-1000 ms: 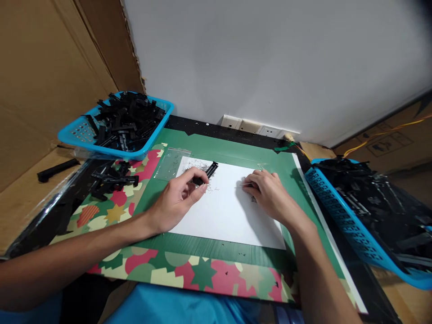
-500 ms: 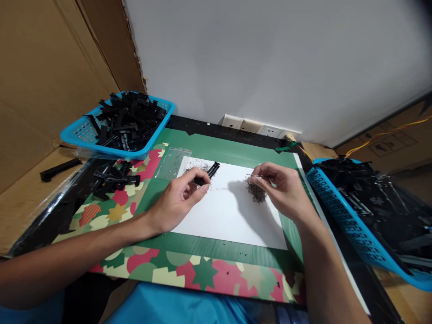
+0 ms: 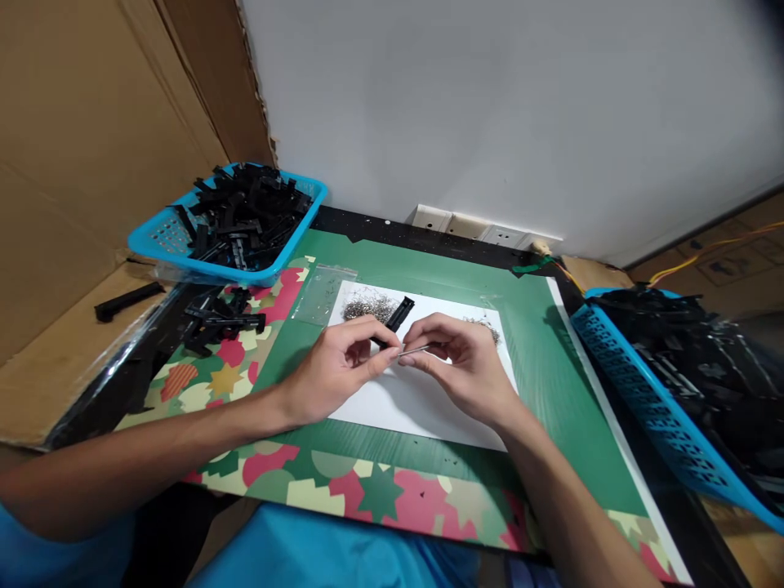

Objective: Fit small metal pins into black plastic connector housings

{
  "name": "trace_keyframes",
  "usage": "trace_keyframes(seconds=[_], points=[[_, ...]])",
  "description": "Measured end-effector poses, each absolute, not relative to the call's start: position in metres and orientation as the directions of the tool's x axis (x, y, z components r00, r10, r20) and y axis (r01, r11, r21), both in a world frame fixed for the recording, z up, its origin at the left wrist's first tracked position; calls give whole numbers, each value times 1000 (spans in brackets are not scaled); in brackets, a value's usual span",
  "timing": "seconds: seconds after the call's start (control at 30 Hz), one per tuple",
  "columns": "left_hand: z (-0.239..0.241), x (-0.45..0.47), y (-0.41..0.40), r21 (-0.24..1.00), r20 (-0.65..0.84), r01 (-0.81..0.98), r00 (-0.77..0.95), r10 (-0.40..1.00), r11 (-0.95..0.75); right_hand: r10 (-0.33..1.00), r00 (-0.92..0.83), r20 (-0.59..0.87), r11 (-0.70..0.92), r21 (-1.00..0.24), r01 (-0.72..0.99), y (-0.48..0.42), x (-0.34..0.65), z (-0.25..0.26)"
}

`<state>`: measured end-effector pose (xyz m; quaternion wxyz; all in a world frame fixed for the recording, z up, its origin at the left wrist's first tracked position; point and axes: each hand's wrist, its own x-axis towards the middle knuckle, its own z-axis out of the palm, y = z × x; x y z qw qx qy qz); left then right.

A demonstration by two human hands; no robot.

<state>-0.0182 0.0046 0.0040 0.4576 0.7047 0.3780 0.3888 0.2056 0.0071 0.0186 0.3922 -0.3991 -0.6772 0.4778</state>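
Pinching a black part (image 3: 403, 311) in your left grip (image 3: 343, 357) and a thin rod (image 3: 414, 351) in your right grip (image 3: 461, 363), hold both steady over the paper (image 3: 404, 412) below.

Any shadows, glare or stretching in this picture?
Head view, middle: soft shadow on the paper below the right hand; head view, left: bright glare on the plastic; head view, right: the right basket looks stretched toward the edge, and the top corner darkens.
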Motion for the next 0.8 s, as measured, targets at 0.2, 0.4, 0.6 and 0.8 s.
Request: trace_keyframes(seconds=[0.2, 0.4, 0.6, 0.8], points=[[3, -16, 3, 987, 120, 63, 346, 930, -151, 910, -265, 318, 385, -886, 257, 5, 201, 16], [7, -16, 1, 976, -69, -161, 416, 907, 148, 852, -120, 509, 494, -708, 505, -2, 195, 13], [12, -15, -4, 938, -108, -229, 518, 849, 259, 785, -101, 611, 543, -600, 587, -5, 189, 7], [6, -14, -9, 997, -7, -62, 495, 869, 44, 815, -25, 579, 510, -696, 506, -7, 180, 6]])
